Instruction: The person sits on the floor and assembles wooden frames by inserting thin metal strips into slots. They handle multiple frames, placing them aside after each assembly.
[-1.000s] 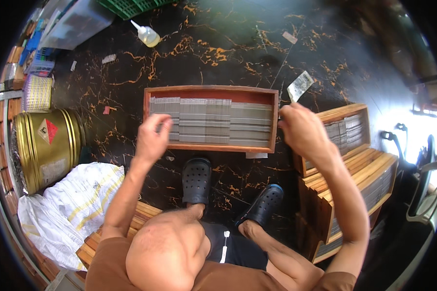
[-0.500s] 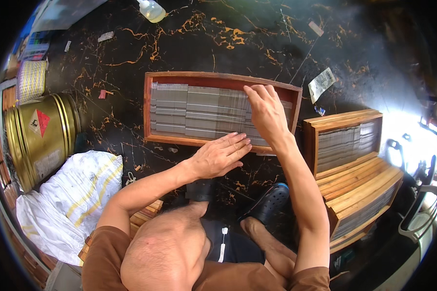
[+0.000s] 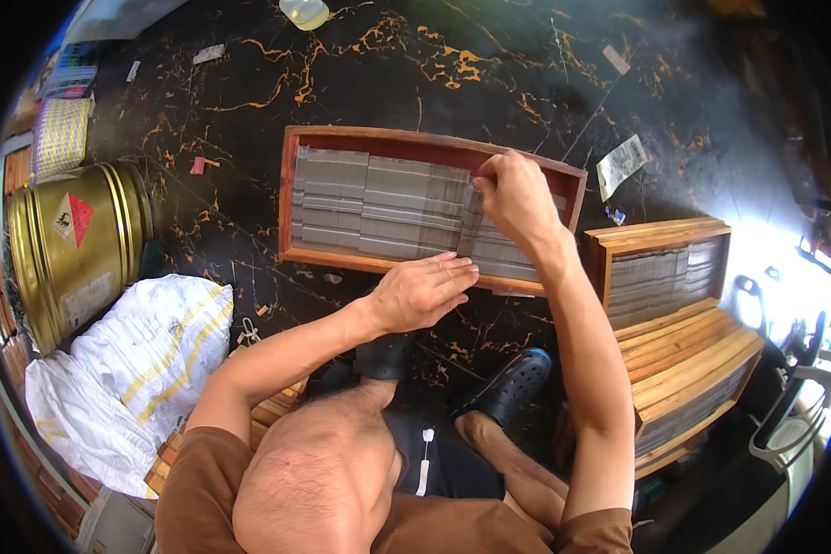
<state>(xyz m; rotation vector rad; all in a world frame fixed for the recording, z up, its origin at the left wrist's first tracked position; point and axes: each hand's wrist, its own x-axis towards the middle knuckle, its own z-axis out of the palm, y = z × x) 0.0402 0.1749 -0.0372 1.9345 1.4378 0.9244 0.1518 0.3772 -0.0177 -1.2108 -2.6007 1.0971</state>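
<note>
A shallow reddish wooden box [image 3: 291, 203] lies on the dark floor in front of me. Tightly packed rows of thin grey plates [image 3: 332, 198] fill most of it, with a bare red strip along the far side. My left hand [image 3: 422, 294] rests across the near rim, open, its fingers stretched flat and the tips touching the plates' near edge. Over the right part of the box, my right hand [image 3: 517, 194] is closed, thumb and fingers curled together at the plates' far edge. Whatever sits between those fingertips is hidden.
To the right stand more wooden boxes [image 3: 683, 346] of grey plates, stacked. At left are a gold metal drum [image 3: 83, 249] and a white sack [image 3: 148, 360]. A bottle [image 3: 305, 11] and paper scraps [image 3: 621, 166] lie beyond the box. My black clog [image 3: 508, 388] is close by.
My right hand has curled its fingers tighter and turned slightly at the far edge of the plates. The left hand stays on the near rim. The whole view has shifted a little.
</note>
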